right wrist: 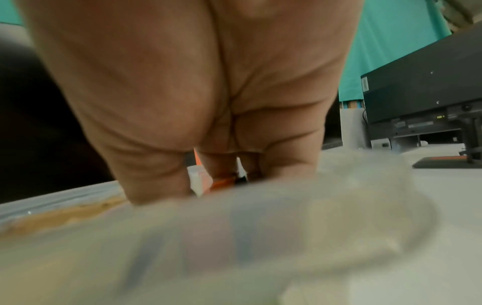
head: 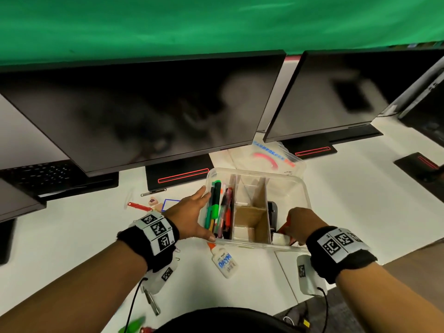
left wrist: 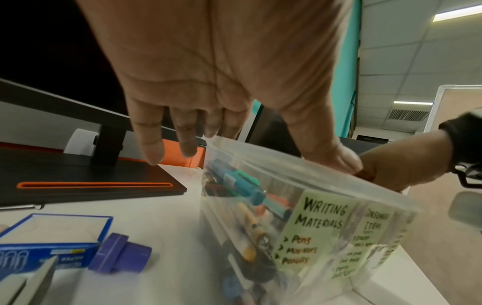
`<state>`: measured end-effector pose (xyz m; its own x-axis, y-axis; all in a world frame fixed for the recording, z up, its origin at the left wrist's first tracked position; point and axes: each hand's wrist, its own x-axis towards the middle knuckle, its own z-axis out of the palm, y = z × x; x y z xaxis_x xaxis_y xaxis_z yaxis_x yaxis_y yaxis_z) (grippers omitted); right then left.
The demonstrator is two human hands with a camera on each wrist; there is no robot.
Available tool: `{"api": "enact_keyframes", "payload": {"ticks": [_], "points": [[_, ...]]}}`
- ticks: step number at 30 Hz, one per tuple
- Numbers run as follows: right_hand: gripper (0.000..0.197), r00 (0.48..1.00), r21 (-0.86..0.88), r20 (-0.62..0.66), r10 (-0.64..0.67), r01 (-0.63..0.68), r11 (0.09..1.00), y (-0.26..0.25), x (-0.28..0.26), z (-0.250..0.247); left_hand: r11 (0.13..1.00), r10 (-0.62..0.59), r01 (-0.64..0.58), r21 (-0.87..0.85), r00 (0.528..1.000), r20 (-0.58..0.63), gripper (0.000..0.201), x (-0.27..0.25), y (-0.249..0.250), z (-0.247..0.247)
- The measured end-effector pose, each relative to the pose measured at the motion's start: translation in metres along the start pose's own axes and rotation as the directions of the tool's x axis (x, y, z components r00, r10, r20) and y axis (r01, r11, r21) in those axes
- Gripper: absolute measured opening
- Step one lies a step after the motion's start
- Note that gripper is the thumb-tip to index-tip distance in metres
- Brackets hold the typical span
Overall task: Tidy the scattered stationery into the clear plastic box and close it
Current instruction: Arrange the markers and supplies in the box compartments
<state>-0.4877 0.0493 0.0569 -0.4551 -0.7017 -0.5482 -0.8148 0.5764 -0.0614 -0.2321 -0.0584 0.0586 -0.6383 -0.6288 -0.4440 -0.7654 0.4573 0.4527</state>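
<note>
The clear plastic box [head: 254, 169] stands open on the white desk, split by cardboard dividers. Its left compartment holds several pens and markers [head: 216, 207]; a label [left wrist: 320, 216] on the near wall reads "Writing Materials". My left hand [head: 199, 212] lies against the box's left side, fingers straight along the wall and thumb [left wrist: 336, 161] on the near rim. My right hand [head: 298, 224] reaches into the right compartment at the near corner, fingers curled around an orange item [right wrist: 221, 182]. A black object [head: 272, 210] and a white one [head: 280, 239] lie in that compartment.
A white glue bottle [head: 224, 260] lies just in front of the box. The clear lid [head: 269, 157] rests behind it. A blue paper-clip box [left wrist: 52, 237], a purple item [left wrist: 120, 253] and a red item [head: 139, 206] sit to the left. Monitors [head: 144, 111] line the back.
</note>
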Motion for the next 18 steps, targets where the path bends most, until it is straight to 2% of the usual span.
{"api": "enact_keyframes", "payload": {"ticks": [4,7,9,11,13,15,17,18], "points": [[0.031,0.999,-0.086,0.034,-0.001,0.004,0.996,-0.003,0.001,0.003,1.0,-0.013,0.013,-0.007,1.0,0.009,0.118,0.0,-0.002,0.001],[0.019,0.99,-0.139,-0.134,-0.044,0.025,0.99,-0.011,-0.014,-0.011,1.0,-0.023,0.023,0.001,0.999,0.022,0.117,0.001,-0.004,0.002],[0.019,0.956,-0.148,-0.262,-0.133,0.097,0.984,-0.025,-0.029,-0.023,1.0,-0.025,0.025,0.0,1.0,0.017,0.116,0.002,-0.004,0.003],[0.019,0.916,-0.153,-0.273,-0.293,0.259,0.954,-0.044,-0.044,-0.029,1.0,-0.028,0.028,-0.012,1.0,0.009,0.115,0.002,-0.005,0.004],[0.014,0.871,-0.13,-0.15,-0.468,0.452,0.883,-0.064,-0.058,-0.022,0.999,-0.021,0.021,-0.027,1.0,0.002,0.113,0.001,-0.006,0.005],[0.017,0.8,-0.074,0.056,-0.597,0.6,0.797,-0.079,-0.068,-0.003,0.999,-0.005,0.005,-0.038,1.0,-0.007,0.113,0.0,-0.007,0.005],[0.026,0.726,-0.084,0.237,-0.646,0.678,0.73,-0.091,-0.068,0.022,0.999,0.009,-0.009,-0.035,1.0,-0.012,0.112,-0.002,-0.008,0.005],[0.034,0.709,-0.128,0.306,-0.635,0.691,0.711,-0.094,-0.065,0.037,1.0,0.013,-0.013,-0.027,1.0,-0.009,0.11,-0.003,-0.007,0.004]]}}
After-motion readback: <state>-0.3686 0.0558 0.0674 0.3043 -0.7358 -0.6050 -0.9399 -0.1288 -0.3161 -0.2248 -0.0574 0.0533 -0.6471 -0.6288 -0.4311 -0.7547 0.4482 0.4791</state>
